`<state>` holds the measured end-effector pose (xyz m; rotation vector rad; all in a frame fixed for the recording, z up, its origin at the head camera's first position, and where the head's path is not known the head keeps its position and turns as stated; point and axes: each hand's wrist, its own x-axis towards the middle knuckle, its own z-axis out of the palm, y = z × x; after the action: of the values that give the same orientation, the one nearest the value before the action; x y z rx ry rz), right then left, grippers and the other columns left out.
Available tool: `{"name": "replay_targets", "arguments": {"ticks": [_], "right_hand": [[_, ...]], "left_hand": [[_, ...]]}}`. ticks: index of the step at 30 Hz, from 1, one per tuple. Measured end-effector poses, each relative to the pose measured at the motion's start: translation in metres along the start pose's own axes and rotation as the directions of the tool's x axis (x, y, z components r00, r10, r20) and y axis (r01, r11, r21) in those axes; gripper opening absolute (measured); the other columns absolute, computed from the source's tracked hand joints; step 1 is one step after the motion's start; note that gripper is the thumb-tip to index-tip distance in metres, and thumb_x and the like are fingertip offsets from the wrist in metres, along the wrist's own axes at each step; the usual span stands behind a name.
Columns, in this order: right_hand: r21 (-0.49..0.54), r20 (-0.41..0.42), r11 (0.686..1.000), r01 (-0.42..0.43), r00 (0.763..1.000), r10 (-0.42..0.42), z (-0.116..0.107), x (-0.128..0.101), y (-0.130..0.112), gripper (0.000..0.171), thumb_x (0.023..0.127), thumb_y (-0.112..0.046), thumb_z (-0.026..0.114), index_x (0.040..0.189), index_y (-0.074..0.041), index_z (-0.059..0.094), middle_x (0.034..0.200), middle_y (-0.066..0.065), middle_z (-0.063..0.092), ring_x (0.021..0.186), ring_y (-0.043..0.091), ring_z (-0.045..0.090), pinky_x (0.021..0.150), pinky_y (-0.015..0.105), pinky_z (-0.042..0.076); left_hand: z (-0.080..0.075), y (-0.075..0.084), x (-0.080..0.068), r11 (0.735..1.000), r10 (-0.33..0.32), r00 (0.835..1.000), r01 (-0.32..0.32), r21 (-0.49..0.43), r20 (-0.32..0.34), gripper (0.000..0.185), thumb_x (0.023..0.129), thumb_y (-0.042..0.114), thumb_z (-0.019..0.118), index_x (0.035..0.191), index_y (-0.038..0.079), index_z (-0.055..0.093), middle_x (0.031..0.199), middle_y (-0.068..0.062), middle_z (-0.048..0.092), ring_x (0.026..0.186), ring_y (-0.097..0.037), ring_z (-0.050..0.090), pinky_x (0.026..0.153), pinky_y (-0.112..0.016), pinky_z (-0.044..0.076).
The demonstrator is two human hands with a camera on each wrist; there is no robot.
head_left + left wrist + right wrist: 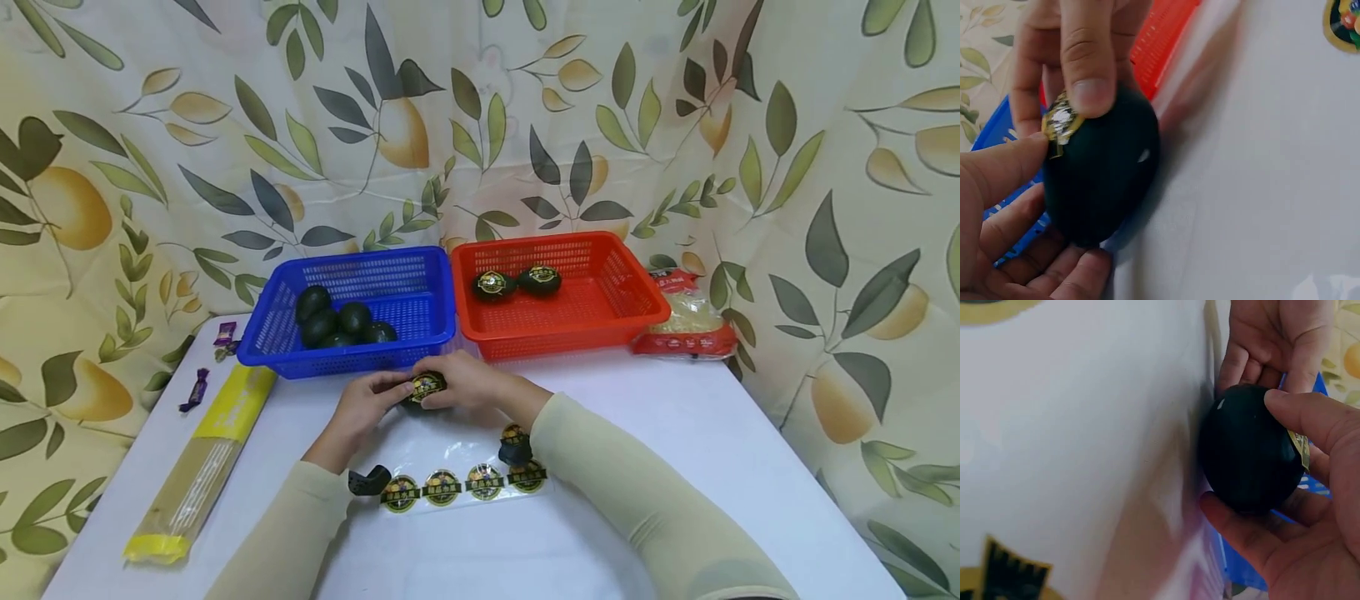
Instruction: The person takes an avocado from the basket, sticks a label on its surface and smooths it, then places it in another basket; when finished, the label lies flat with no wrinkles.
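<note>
A dark green egg-shaped object (422,398) is held just above the white table (675,433), in front of the two baskets. My left hand (378,398) cups it from the left, fingers curled beneath it. My right hand (450,385) grips it from the right, its thumb pressing a round gold-and-black sticker (427,386) onto the top. The left wrist view shows the egg (1100,181) with the crinkled sticker (1060,122) under the right hand's thumb (1088,75). In the right wrist view, the egg (1244,447) sits between both hands, with the sticker's edge (1300,447) showing.
A blue basket (420,329) holds several plain dark eggs; a red basket (600,321) holds two stickered ones. A clear sheet of stickers (461,483) lies near my forearms. A yellow noodle pack (202,462) and candies (197,388) lie left; a red pack (686,321) lies right.
</note>
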<state>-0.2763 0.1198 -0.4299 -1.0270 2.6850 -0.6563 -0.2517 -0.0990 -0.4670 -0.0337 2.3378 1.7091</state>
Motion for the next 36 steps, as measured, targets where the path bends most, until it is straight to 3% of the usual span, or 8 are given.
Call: {"name": "replay_targets", "arguments": {"ticks": [7, 14, 17, 21, 25, 29, 32, 36], "right_hand": [[0.172, -0.025, 0.985, -0.028, 0.999, 0.033, -0.010, -0.034, 0.013, 0.047, 0.089, -0.035, 0.081, 0.132, -0.022, 0.066, 0.120, -0.002, 0.071, 0.105, 0.016, 0.063, 0.093, 0.034, 0.054], [0.377, 0.016, 0.925, -0.055, 0.998, 0.053, -0.056, -0.086, 0.027, 0.042, 0.089, -0.032, 0.080, 0.129, -0.029, 0.067, 0.122, -0.007, 0.069, 0.116, 0.021, 0.060, 0.098, 0.041, 0.054], [0.403, 0.033, 0.910, -0.096, 0.995, 0.090, -0.081, -0.102, 0.035, 0.044, 0.088, -0.030, 0.081, 0.129, -0.031, 0.067, 0.125, -0.007, 0.068, 0.120, 0.023, 0.058, 0.098, 0.043, 0.055], [0.405, 0.008, 0.901, -0.155, 0.986, 0.166, -0.116, -0.114, 0.052, 0.047, 0.087, -0.027, 0.083, 0.131, -0.028, 0.067, 0.130, -0.002, 0.067, 0.122, 0.027, 0.057, 0.099, 0.043, 0.054], [0.392, -0.025, 0.892, -0.224, 0.967, 0.254, -0.148, -0.117, 0.075, 0.049, 0.087, -0.025, 0.082, 0.133, -0.023, 0.066, 0.135, 0.004, 0.064, 0.126, 0.030, 0.053, 0.102, 0.046, 0.051], [0.429, -0.021, 0.847, -0.314, 0.934, 0.357, -0.174, -0.114, 0.100, 0.052, 0.090, -0.021, 0.078, 0.139, -0.016, 0.061, 0.141, 0.010, 0.058, 0.129, 0.032, 0.049, 0.102, 0.046, 0.052], [0.469, -0.019, 0.798, -0.378, 0.899, 0.437, -0.185, -0.110, 0.122, 0.053, 0.092, -0.017, 0.076, 0.141, -0.012, 0.057, 0.141, 0.013, 0.053, 0.128, 0.033, 0.049, 0.101, 0.044, 0.055], [0.424, -0.069, 0.791, -0.441, 0.855, 0.513, -0.195, -0.104, 0.149, 0.051, 0.095, -0.014, 0.071, 0.142, -0.007, 0.054, 0.140, 0.017, 0.053, 0.124, 0.034, 0.051, 0.103, 0.044, 0.052]], "left_hand": [[0.013, 0.002, 0.002, 0.995, -0.012, 1.000, 0.012, -0.095, 0.002, 0.036, 0.100, 0.023, 0.071, 0.130, 0.003, 0.069, 0.128, -0.015, 0.067, 0.111, -0.023, 0.067, 0.098, -0.036, 0.059], [0.056, 0.020, 0.007, 0.976, 0.025, 0.997, -0.010, -0.219, 0.067, 0.037, 0.100, 0.020, 0.070, 0.129, -0.002, 0.067, 0.122, -0.014, 0.071, 0.102, -0.019, 0.070, 0.100, -0.043, 0.058], [0.078, 0.031, 0.010, 0.939, 0.012, 0.996, 0.018, -0.342, 0.087, 0.035, 0.101, 0.019, 0.069, 0.128, -0.003, 0.065, 0.117, -0.014, 0.072, 0.101, -0.021, 0.071, 0.099, -0.043, 0.059], [0.100, 0.043, 0.014, 0.857, -0.005, 0.996, 0.053, -0.513, 0.094, 0.032, 0.105, 0.017, 0.063, 0.129, -0.003, 0.060, 0.127, -0.023, 0.068, 0.115, -0.031, 0.068, 0.106, -0.044, 0.055], [0.111, 0.053, 0.020, 0.778, -0.018, 0.993, 0.086, -0.622, 0.114, 0.038, 0.107, 0.021, 0.060, 0.135, -0.003, 0.053, 0.142, -0.026, 0.060, 0.130, -0.036, 0.060, 0.114, -0.046, 0.048], [0.117, 0.062, 0.025, 0.721, -0.038, 0.993, 0.106, -0.685, 0.114, 0.035, 0.106, 0.026, 0.061, 0.130, 0.001, 0.053, 0.139, -0.024, 0.062, 0.130, -0.036, 0.060, 0.114, -0.044, 0.048], [0.123, 0.069, 0.026, 0.691, -0.048, 0.994, 0.106, -0.715, 0.102, 0.028, 0.107, 0.026, 0.060, 0.123, 0.004, 0.054, 0.133, -0.022, 0.065, 0.126, -0.034, 0.064, 0.114, -0.045, 0.048], [0.132, 0.075, 0.025, 0.672, -0.051, 0.995, 0.099, -0.734, 0.087, 0.020, 0.107, 0.022, 0.059, 0.115, 0.004, 0.055, 0.120, -0.017, 0.072, 0.116, -0.030, 0.069, 0.112, -0.044, 0.051]]}}
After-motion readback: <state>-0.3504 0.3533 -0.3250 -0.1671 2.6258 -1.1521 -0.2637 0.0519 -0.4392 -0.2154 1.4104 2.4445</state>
